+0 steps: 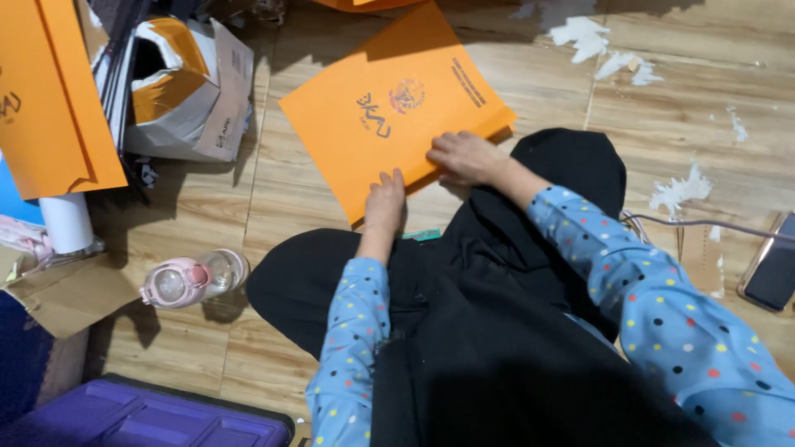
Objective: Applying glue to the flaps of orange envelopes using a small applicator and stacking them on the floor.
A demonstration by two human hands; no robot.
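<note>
A: Where is the orange folder (389,108)?
B: It lies flat on the wooden floor (662,124), just past the person's black lap

A: What are the hands doing?
B: Both press down on the folder's near edge. The left hand (385,201) lies flat with fingers open. The right hand (464,157) sits close beside it, fingers bent on the edge. They grip nothing

A: What else is near the folder?
B: A pink bottle (192,279) lies left of it. A torn box (186,87) is farther left. A phone (773,269) lies far to the right
</note>
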